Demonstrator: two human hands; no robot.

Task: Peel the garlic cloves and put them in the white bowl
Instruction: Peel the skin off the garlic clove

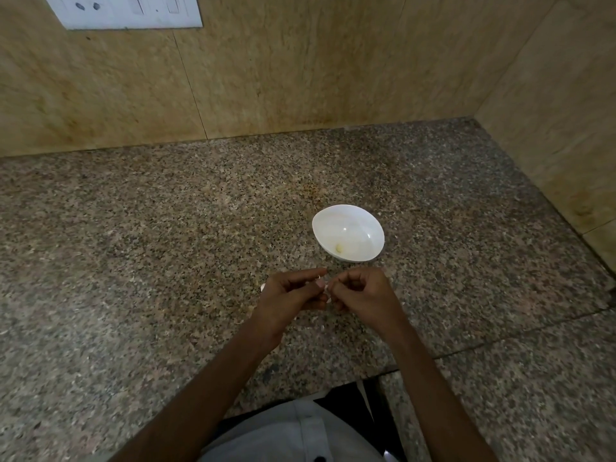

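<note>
A person stands at the near edge of a speckled granite countertop [166,228], both bare forearms reaching forward over it. The left hand [288,295] and the right hand [363,295] meet above the middle of the counter, fingers curled inward, fingertips touching. Between them they pinch a small garlic clove [326,289]. Only slivers of its white surface show between the fingers, so how much skin is on it cannot be told. Just beyond the hands, toward the back right corner of the counter but well short of it, sits the white bowl [373,228], upright and apart from both hands. One pale yellowish peeled clove [339,248] lies inside it, against the near left part of its wall. A tiny white scrap [262,287] shows on the counter at the outer edge of the left hand; what it is cannot be made out. A tan stone wall [300,61] rises along the back and right edges of the counter, with a white switch plate [126,11] mounted at its upper left. The person's white shirt [293,428] fills the space below the near edge.
</note>
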